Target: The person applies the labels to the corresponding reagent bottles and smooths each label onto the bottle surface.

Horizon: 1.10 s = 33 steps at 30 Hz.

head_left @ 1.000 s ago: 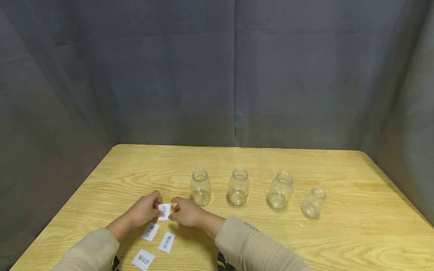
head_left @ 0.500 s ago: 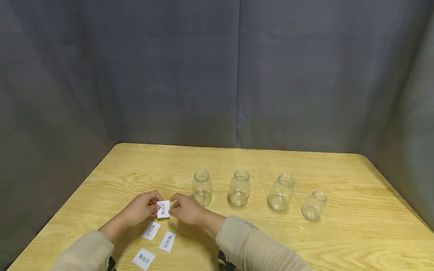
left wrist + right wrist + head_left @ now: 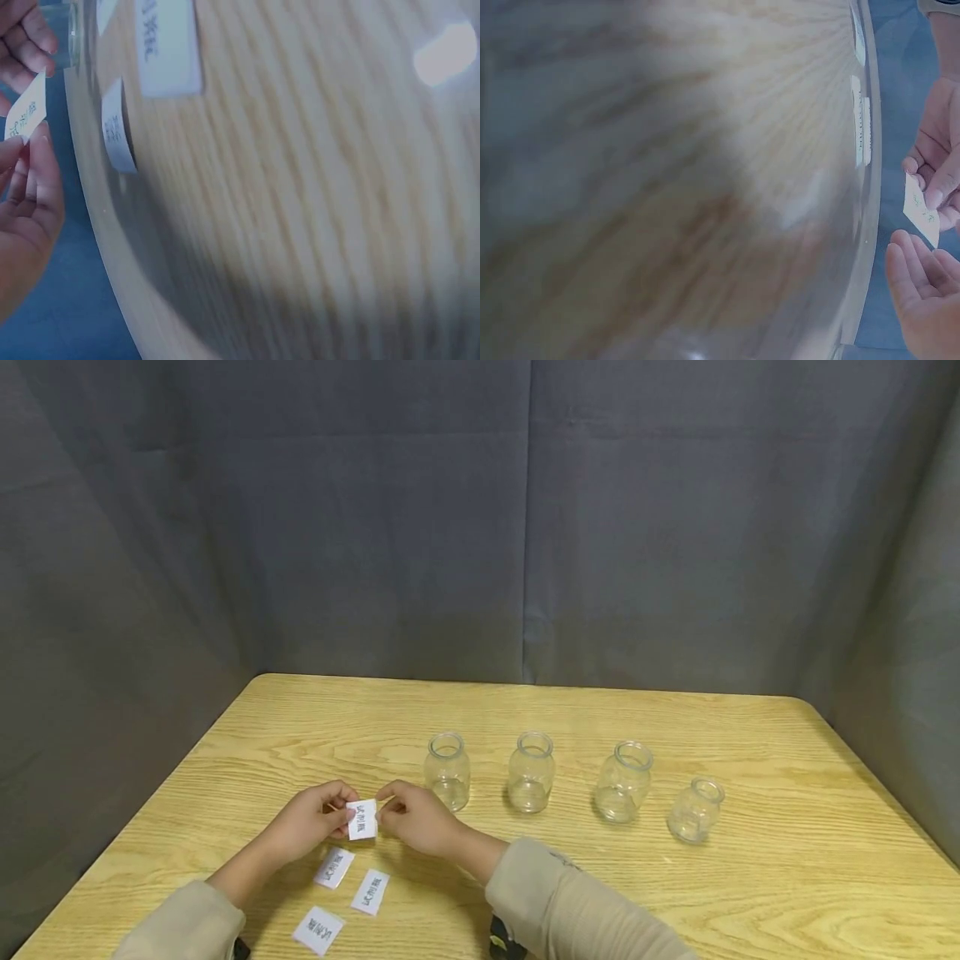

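Near the left side of the table, my left hand pinches a small white label with dark written characters between thumb and fingers. My right hand has its thumb and index finger at the label's right edge, pinching there. In the left wrist view the label is tilted, held above the table, with the right hand's fingertips at its corner. Below the hands lie three similar labels: one nearest the left hand, another label to its right, and a front label.
Several clear glass jars stand in a row to the right: a left jar, a second jar, a third jar and a smaller jar. Grey curtains enclose the wooden table.
The label has risen slightly away from the table labels, still between both hands. The right hand's fingers have shifted a little at its edge. Jars and table labels have stayed put.
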{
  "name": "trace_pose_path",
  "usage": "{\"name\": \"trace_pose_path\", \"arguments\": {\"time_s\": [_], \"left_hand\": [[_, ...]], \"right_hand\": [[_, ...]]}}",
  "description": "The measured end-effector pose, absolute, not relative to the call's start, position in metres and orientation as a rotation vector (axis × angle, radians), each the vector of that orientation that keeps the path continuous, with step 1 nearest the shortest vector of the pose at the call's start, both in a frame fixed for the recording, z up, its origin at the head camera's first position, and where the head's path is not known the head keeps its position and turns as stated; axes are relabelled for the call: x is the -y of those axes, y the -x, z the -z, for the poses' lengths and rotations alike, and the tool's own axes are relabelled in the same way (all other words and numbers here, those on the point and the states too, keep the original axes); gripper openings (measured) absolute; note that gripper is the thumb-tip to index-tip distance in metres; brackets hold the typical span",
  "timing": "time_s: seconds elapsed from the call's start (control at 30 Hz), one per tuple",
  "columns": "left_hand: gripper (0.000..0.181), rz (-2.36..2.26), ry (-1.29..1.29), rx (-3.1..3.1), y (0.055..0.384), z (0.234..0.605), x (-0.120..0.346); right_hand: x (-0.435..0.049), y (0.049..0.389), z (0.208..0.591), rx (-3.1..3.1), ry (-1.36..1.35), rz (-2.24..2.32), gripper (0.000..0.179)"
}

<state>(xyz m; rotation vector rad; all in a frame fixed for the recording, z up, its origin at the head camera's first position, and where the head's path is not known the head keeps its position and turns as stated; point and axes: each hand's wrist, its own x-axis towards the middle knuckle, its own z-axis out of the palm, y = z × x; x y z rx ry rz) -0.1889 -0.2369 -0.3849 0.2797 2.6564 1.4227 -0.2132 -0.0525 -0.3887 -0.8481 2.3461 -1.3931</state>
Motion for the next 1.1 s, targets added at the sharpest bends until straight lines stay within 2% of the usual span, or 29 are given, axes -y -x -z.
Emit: {"name": "trace_pose_path", "arguments": {"time_s": [0.4,0.73,1.1], "left_hand": [[0.015,-1.567,-0.296,-2.556,0.180,0.379,0.228],[0.013,-1.705,-0.180,-2.560,0.173,0.372,0.211],[0.012,-1.817,-0.206,-2.557,0.167,0.366,0.198]], "right_hand": [[0.044,0.208,0.390,-2.271,0.872,1.565,0.025],[0.037,0.201,0.385,-2.277,0.849,1.628,0.026],[0.029,0.192,0.373,-2.333,0.798,1.700,0.027]]}}
